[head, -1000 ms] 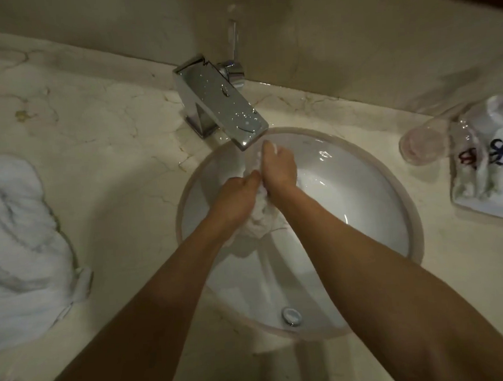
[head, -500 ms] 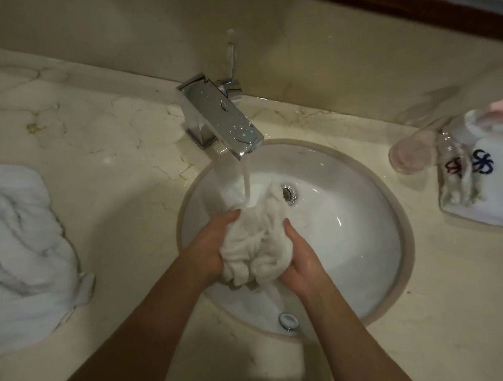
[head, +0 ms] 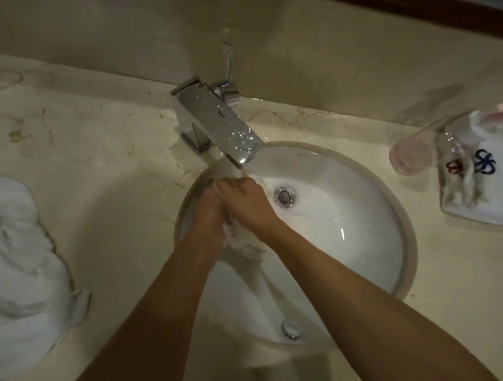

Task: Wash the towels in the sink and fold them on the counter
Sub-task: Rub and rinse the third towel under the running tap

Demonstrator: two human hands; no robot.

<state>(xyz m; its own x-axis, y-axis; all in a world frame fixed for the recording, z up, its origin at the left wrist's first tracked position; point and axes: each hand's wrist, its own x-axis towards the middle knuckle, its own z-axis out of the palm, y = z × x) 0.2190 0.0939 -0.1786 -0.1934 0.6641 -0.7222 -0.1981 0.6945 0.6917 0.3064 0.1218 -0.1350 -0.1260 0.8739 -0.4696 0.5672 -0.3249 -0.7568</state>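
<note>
Presently: Small Towel Under Wash, Hands at the Spout

Item one: small white towel [head: 243, 243], bunched, being squeezed inside the sink [head: 403, 220] just below the faucet [head: 216, 120] spout, its loose end trailing from the hands away from the faucet, toward the person. Left hand [head: 209, 213] and right hand [head: 249, 203] are both gripping it, pressed together, fingers curled; the right is lying nearer the drain [head: 284, 196]. Item two: large towel [head: 21, 260], crumpled, lying on the counter [head: 103, 157] well left of the faucet, apparently awaiting its turn.
</note>
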